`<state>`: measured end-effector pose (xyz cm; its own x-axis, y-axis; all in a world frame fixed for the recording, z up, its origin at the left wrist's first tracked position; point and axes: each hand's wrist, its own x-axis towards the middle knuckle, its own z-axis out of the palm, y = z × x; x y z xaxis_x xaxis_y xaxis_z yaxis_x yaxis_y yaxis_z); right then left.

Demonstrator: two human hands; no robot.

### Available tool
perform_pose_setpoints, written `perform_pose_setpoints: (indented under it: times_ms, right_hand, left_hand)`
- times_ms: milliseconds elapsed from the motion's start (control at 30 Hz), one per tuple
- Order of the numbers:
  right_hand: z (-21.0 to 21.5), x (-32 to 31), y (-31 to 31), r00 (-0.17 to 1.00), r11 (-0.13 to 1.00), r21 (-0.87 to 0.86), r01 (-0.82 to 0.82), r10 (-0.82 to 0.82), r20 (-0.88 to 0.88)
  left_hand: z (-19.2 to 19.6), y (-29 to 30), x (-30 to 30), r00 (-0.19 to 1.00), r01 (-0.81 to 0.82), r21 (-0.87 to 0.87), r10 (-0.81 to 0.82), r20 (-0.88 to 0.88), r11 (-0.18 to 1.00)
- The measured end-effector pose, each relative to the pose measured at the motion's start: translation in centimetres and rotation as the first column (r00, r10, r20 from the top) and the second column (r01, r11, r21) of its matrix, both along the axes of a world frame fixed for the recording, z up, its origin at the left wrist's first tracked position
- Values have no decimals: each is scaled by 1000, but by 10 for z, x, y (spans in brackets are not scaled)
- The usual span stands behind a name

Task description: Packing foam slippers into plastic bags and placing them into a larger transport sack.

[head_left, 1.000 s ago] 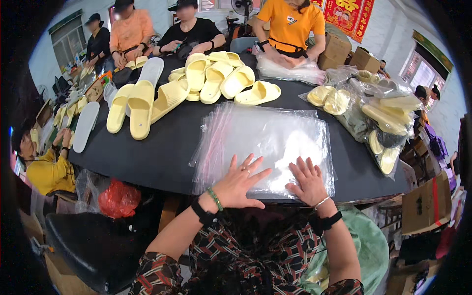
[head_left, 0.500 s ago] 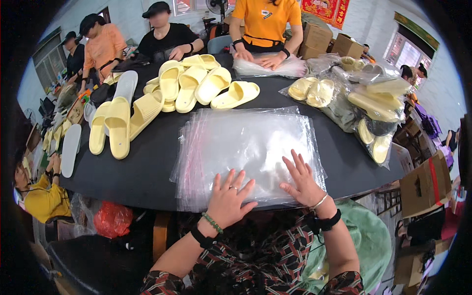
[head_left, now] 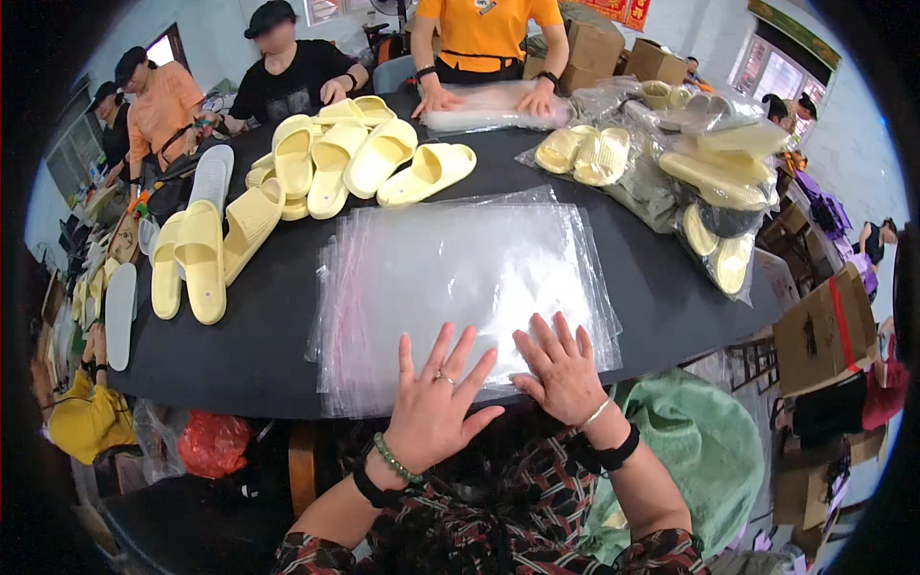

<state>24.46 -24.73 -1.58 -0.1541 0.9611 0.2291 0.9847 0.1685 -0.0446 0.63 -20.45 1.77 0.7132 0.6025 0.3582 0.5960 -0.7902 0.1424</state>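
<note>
A stack of clear plastic bags (head_left: 450, 259) lies flat on the black table, its pinkish edges fanned out at the left. My left hand (head_left: 436, 398) rests on the near edge of the stack, fingers spread, a ring on one finger. Just right of it, my right hand (head_left: 561, 369) lies on the bags with its fingers stretched out. Neither hand holds anything. Beyond the stack is a group of pale yellow slippers (head_left: 335, 158), with more yellow slippers (head_left: 206, 259) to the left.
Bagged slippers (head_left: 719, 177) are piled on the table's right side. A grey sole (head_left: 121, 316) lies at the left edge. Across the table, a person in orange (head_left: 489, 34) presses on other plastic bags (head_left: 494, 107). A green sack (head_left: 690, 450) and a cardboard box (head_left: 824, 331) stand at right.
My right hand has come nearer the left hand and lower on the stack. The view has shifted slightly. The hands across the table have spread apart over their bags.
</note>
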Motion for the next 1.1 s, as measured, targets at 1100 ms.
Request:
perform_pose_setpoints:
  times_ms: [1100]
  right_hand:
    - [-276,202,-475,-545,-470,-478,742,-838,-20]
  left_hand:
    - [-50,-4,42,975,-29,92,49,-219,995]
